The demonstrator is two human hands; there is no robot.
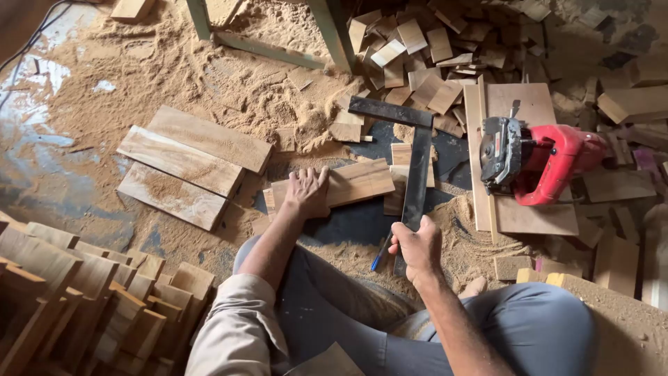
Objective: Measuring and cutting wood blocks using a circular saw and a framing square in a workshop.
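My left hand lies flat on a short wooden board that rests on the dark floor patch in front of me. My right hand grips the lower end of a dark metal try square. Its long blade runs up past the board's right end, and its crosspiece lies above the board. A blue pen sits in the same hand or just beneath it; I cannot tell which.
A red circular saw sits on a plank at the right. Three longer boards lie at the left on sawdust. A heap of offcuts fills the top. Stacked blocks stand at lower left.
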